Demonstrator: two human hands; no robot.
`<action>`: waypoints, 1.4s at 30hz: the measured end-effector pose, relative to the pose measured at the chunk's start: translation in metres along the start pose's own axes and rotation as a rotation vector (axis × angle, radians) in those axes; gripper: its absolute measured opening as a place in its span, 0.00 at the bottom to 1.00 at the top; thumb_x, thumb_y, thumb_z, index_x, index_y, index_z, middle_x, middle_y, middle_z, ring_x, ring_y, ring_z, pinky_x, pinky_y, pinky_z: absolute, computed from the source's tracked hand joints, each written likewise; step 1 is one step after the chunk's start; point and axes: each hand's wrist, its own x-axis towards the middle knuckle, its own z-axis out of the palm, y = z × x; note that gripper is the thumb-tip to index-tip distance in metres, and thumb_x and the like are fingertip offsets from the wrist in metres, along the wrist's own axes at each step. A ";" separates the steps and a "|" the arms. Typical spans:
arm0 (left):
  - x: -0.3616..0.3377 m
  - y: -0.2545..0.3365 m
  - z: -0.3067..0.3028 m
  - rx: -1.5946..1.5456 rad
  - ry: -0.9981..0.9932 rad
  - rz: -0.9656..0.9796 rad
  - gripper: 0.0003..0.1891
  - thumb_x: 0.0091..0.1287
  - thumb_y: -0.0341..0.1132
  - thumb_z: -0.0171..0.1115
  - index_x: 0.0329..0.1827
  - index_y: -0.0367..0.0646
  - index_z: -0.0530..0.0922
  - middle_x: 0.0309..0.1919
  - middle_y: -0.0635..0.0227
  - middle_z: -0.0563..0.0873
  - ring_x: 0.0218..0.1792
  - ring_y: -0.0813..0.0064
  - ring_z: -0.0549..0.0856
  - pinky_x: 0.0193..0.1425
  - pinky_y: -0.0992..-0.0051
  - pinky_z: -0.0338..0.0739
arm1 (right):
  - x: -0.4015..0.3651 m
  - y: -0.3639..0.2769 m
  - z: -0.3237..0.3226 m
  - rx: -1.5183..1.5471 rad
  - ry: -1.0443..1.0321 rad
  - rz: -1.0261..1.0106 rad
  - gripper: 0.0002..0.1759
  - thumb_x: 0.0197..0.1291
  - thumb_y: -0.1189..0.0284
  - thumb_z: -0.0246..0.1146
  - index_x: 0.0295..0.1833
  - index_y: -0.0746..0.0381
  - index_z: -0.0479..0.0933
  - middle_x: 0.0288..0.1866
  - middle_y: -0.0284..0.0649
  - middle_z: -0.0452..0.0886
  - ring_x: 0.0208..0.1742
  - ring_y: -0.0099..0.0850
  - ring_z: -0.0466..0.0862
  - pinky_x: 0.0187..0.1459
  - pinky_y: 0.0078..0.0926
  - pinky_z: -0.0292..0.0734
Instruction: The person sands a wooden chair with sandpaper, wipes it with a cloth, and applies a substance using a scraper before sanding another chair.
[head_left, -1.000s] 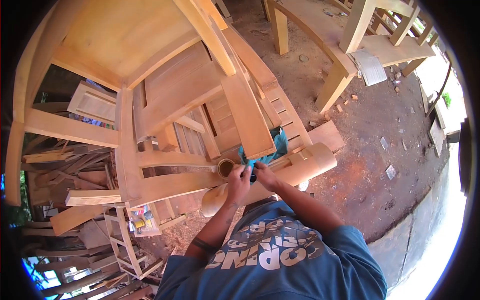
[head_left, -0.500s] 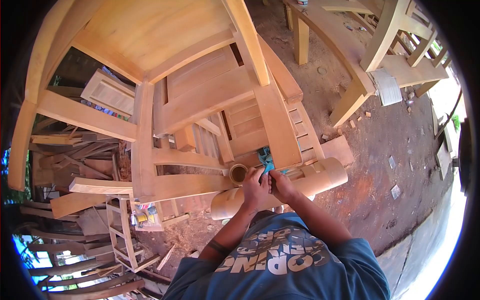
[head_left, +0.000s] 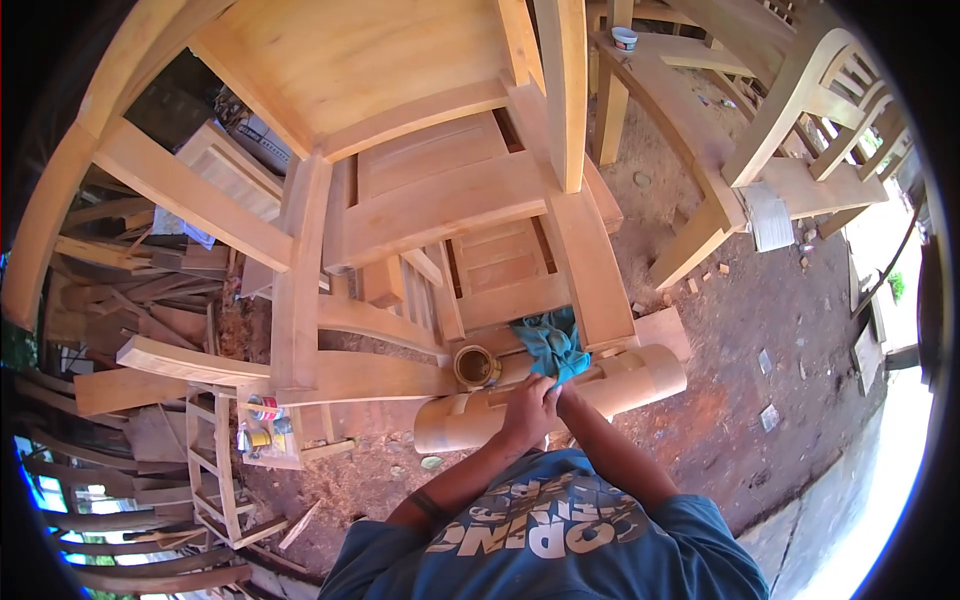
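A teal cloth (head_left: 556, 343) spreads out beyond my two hands, crumpled, over the lower part of the wooden frame. My left hand (head_left: 529, 408) is closed at the near end of the cloth, with its fingers pressed against the other hand. Beside it my right hand (head_left: 563, 398) is also closed on the cloth, partly hidden behind the wrist. Just left of the cloth stands an open round tin (head_left: 476, 367). Under my hands lies a long rounded wooden piece (head_left: 648, 378). In front rises a large bare-wood chair (head_left: 440, 215) with a panelled lower part.
On the right, a wooden bench (head_left: 700, 150) carries a small white tub (head_left: 624, 39) and a sheet of sandpaper-like material (head_left: 767, 218). Scrap wood (head_left: 170, 290) is piled at left. A small ladder-like frame (head_left: 215, 465) and some cans (head_left: 262, 420) stand lower left.
The cloth has gone from a small bunch to a wider spread beyond my hands. Both hands have drawn slightly nearer my body. My view has shifted a little.
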 end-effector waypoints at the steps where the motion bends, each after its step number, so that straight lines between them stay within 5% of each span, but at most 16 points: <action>1: -0.005 0.002 0.007 -0.028 -0.012 0.042 0.06 0.61 0.29 0.59 0.38 0.37 0.79 0.31 0.54 0.79 0.34 0.49 0.80 0.36 0.59 0.74 | 0.003 0.000 0.003 -0.027 -0.007 0.010 0.09 0.61 0.72 0.59 0.47 0.61 0.72 0.33 0.32 0.76 0.35 0.24 0.77 0.36 0.24 0.75; 6: -0.001 0.006 -0.008 -0.241 -0.248 0.118 0.08 0.63 0.32 0.62 0.42 0.37 0.81 0.30 0.60 0.81 0.32 0.64 0.83 0.37 0.68 0.76 | -0.001 0.026 0.018 0.325 -0.023 0.217 0.15 0.59 0.73 0.60 0.52 0.62 0.71 0.35 0.32 0.76 0.37 0.25 0.77 0.39 0.25 0.74; 7: 0.005 -0.001 -0.013 -0.275 -0.145 0.121 0.12 0.67 0.36 0.59 0.48 0.36 0.80 0.34 0.61 0.82 0.35 0.68 0.83 0.40 0.71 0.77 | -0.007 0.035 0.022 0.310 -0.026 0.195 0.16 0.59 0.73 0.61 0.53 0.62 0.71 0.35 0.32 0.76 0.37 0.25 0.77 0.39 0.25 0.74; 9: 0.021 -0.036 -0.015 -0.722 0.054 -0.116 0.23 0.71 0.47 0.53 0.57 0.35 0.75 0.42 0.59 0.82 0.46 0.68 0.82 0.53 0.70 0.75 | -0.020 0.050 0.030 0.172 -0.031 0.138 0.18 0.58 0.74 0.61 0.55 0.62 0.71 0.36 0.32 0.76 0.38 0.25 0.77 0.40 0.26 0.74; 11: 0.041 -0.064 -0.030 -1.690 0.124 -0.424 0.41 0.68 0.65 0.43 0.72 0.39 0.57 0.67 0.52 0.64 0.72 0.62 0.59 0.74 0.56 0.52 | -0.018 0.032 0.029 -0.054 -0.068 0.123 0.22 0.57 0.74 0.62 0.58 0.63 0.70 0.38 0.33 0.77 0.40 0.26 0.77 0.42 0.26 0.74; 13: 0.051 -0.081 -0.039 -1.958 0.220 -0.436 0.44 0.65 0.66 0.45 0.73 0.40 0.54 0.73 0.52 0.54 0.74 0.60 0.53 0.75 0.53 0.49 | 0.012 -0.043 0.006 -0.214 -0.118 0.208 0.25 0.56 0.74 0.63 0.61 0.64 0.68 0.42 0.37 0.78 0.44 0.28 0.78 0.45 0.27 0.74; 14: 0.052 -0.085 -0.039 -1.962 0.227 -0.449 0.44 0.65 0.67 0.45 0.73 0.40 0.54 0.73 0.52 0.55 0.74 0.60 0.54 0.75 0.53 0.48 | 0.024 -0.065 -0.003 -0.243 -0.127 0.275 0.27 0.55 0.75 0.63 0.62 0.64 0.67 0.44 0.38 0.78 0.46 0.29 0.78 0.47 0.27 0.74; 17: 0.055 -0.094 -0.035 -1.979 0.214 -0.453 0.45 0.65 0.68 0.43 0.73 0.40 0.54 0.73 0.52 0.55 0.75 0.60 0.53 0.75 0.54 0.46 | 0.023 -0.054 0.009 -0.418 0.140 0.022 0.31 0.53 0.75 0.64 0.64 0.64 0.66 0.47 0.41 0.76 0.49 0.38 0.76 0.50 0.33 0.72; 20: 0.057 -0.107 -0.016 -1.675 0.280 -0.436 0.44 0.66 0.68 0.40 0.73 0.40 0.56 0.71 0.53 0.60 0.74 0.63 0.56 0.75 0.55 0.45 | -0.015 0.017 0.050 -0.269 -0.035 0.251 0.30 0.54 0.74 0.62 0.64 0.65 0.65 0.55 0.43 0.73 0.58 0.42 0.72 0.58 0.35 0.67; 22: 0.059 -0.112 0.000 -1.409 0.418 -0.459 0.42 0.67 0.68 0.38 0.72 0.40 0.57 0.70 0.54 0.64 0.73 0.64 0.58 0.74 0.55 0.44 | 0.010 -0.035 0.031 -0.843 -0.101 0.062 0.29 0.55 0.75 0.60 0.64 0.66 0.65 0.60 0.44 0.71 0.62 0.42 0.70 0.60 0.34 0.66; 23: 0.059 -0.116 0.010 -1.272 0.490 -0.473 0.42 0.67 0.67 0.37 0.72 0.40 0.58 0.69 0.55 0.66 0.73 0.65 0.58 0.74 0.56 0.43 | 0.012 -0.054 0.020 -0.533 -0.165 0.123 0.22 0.66 0.72 0.53 0.65 0.64 0.64 0.53 0.37 0.74 0.56 0.32 0.73 0.59 0.30 0.69; 26: 0.059 -0.124 0.035 -1.156 0.534 -0.469 0.40 0.69 0.66 0.36 0.71 0.41 0.61 0.69 0.56 0.66 0.73 0.68 0.59 0.74 0.55 0.42 | 0.022 -0.085 0.030 0.706 0.093 0.435 0.23 0.68 0.72 0.50 0.67 0.63 0.61 0.61 0.38 0.71 0.62 0.31 0.70 0.64 0.28 0.65; 28: 0.062 -0.114 0.031 -1.186 0.607 -0.569 0.39 0.69 0.66 0.35 0.71 0.41 0.61 0.69 0.56 0.66 0.73 0.68 0.58 0.74 0.55 0.41 | 0.001 -0.049 0.037 0.772 0.036 0.481 0.24 0.69 0.71 0.48 0.69 0.63 0.59 0.68 0.40 0.66 0.66 0.32 0.68 0.67 0.27 0.61; 35: 0.068 -0.097 0.020 -1.058 0.510 -0.373 0.38 0.71 0.64 0.31 0.71 0.42 0.60 0.71 0.57 0.63 0.74 0.68 0.55 0.75 0.56 0.37 | 0.018 -0.043 0.043 1.376 0.232 0.689 0.25 0.72 0.67 0.43 0.72 0.62 0.55 0.72 0.39 0.60 0.71 0.31 0.61 0.70 0.27 0.55; 42: 0.057 -0.084 0.024 -1.010 0.451 -0.278 0.37 0.72 0.62 0.31 0.74 0.42 0.56 0.72 0.58 0.60 0.75 0.67 0.51 0.75 0.57 0.33 | 0.005 -0.009 0.051 1.442 0.273 0.608 0.27 0.74 0.61 0.39 0.73 0.61 0.52 0.76 0.38 0.53 0.75 0.31 0.53 0.73 0.27 0.48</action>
